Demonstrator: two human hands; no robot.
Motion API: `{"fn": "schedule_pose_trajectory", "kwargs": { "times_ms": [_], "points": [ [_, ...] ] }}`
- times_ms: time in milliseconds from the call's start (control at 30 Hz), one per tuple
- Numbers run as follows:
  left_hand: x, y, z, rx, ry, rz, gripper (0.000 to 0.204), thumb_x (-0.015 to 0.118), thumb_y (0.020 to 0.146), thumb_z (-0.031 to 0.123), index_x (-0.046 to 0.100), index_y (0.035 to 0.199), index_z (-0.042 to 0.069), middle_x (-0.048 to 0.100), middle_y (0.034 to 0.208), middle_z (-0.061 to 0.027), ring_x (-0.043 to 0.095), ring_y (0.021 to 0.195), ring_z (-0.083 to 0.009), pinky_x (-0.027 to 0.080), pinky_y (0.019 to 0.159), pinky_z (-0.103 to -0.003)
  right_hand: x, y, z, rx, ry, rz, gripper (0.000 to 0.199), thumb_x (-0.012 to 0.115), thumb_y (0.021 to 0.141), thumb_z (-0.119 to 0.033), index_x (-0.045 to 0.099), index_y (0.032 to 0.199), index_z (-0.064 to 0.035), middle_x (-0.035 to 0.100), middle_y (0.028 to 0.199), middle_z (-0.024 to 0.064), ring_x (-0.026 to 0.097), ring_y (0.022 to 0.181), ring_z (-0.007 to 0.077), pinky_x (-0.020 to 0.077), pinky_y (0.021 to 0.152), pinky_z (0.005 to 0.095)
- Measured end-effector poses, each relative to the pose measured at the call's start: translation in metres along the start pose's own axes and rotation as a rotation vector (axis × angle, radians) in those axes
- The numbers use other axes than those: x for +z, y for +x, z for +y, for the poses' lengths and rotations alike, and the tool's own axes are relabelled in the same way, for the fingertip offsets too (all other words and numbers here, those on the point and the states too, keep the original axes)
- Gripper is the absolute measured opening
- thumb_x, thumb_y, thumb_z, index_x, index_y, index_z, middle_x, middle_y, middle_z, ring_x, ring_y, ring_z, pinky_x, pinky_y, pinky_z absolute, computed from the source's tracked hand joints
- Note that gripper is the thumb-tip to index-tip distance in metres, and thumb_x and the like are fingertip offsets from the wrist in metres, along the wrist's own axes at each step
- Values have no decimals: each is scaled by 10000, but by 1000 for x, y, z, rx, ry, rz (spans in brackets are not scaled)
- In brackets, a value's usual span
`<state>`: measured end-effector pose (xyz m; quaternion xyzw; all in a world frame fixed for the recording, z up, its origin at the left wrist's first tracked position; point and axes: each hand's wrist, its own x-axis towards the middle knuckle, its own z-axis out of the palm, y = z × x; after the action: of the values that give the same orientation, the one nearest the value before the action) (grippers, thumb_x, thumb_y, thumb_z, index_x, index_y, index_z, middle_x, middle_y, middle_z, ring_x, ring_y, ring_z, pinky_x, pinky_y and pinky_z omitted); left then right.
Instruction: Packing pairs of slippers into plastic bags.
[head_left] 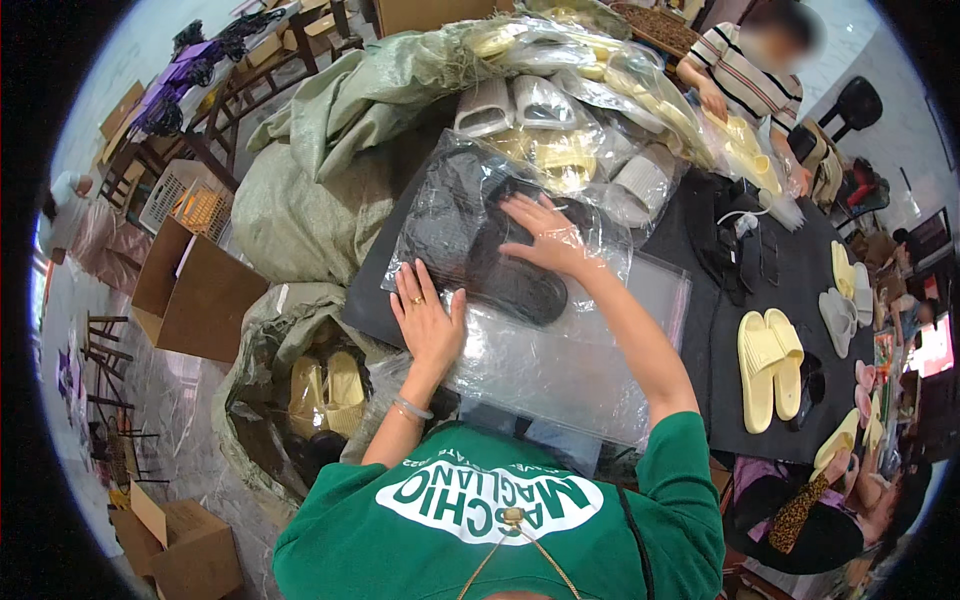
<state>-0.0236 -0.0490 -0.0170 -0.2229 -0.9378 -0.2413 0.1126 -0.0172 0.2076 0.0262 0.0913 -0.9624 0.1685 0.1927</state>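
Observation:
A pair of black slippers [525,287] lies inside a clear plastic bag [415,225] on the dark tabletop before me. My left hand [428,318], with a ring on one finger, rests flat at the bag's near left edge, fingers stretched out. Spread over the slippers, my right hand [548,235] presses on the bag's film with nothing gripped. Under and nearer than this bag lies a stack of flat clear plastic bags [570,380], close to my body.
A woven sack [540,105] spills bagged yellow and grey slippers at the far side. Another open sack [250,390] at left holds yellow slippers. Loose yellow slippers [768,365] lie on the table at right. A co-worker [750,75] handles bagged slippers beyond. Cardboard boxes [205,295] stand left.

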Motion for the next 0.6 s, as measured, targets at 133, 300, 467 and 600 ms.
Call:
{"fn": "schedule_pose_trajectory", "kwargs": {
  "times_ms": [133, 300, 467, 600],
  "points": [
    [-1, 1, 1, -10, 2, -34, 804, 419, 937, 512, 171, 1485, -21, 201, 1527, -249, 171, 1426, -381, 127, 1135, -518, 34, 33, 0, 82, -127, -51, 550, 679, 770, -446, 650, 1142, -41, 592, 1235, 163, 494, 1228, 313, 251, 1138, 458],
    [1, -1, -5, -3, -63, -26, 779, 440, 948, 433, 131, 1484, -40, 163, 1535, -257, 150, 1431, -385, 118, 1141, -509, 19, 52, -22, 100, -199, -127, 372, 653, 706, -216, 670, 1041, -54, 644, 1091, 152, 548, 1141, 293, 304, 1102, 444],
    [-20, -1, -12, 24, -563, 95, 721, 468, 964, 257, 73, 1483, -52, 127, 1550, -238, 150, 1438, -352, 107, 1159, -436, -46, 23, -40, -44, -186, 98, 267, 651, 606, -117, 637, 864, -49, 635, 874, 130, 588, 992, 307, 369, 1043, 449],
    [-83, -6, 16, 6, -906, 244, 668, 530, 954, 203, 180, 1488, 6, 377, 1436, -163, 411, 1281, -283, 287, 1084, -403, -114, -24, -70, -38, -121, -13, 238, 635, 595, -69, 604, 826, -20, 615, 867, 146, 578, 999, 328, 349, 1064, 474]
  ]
}}
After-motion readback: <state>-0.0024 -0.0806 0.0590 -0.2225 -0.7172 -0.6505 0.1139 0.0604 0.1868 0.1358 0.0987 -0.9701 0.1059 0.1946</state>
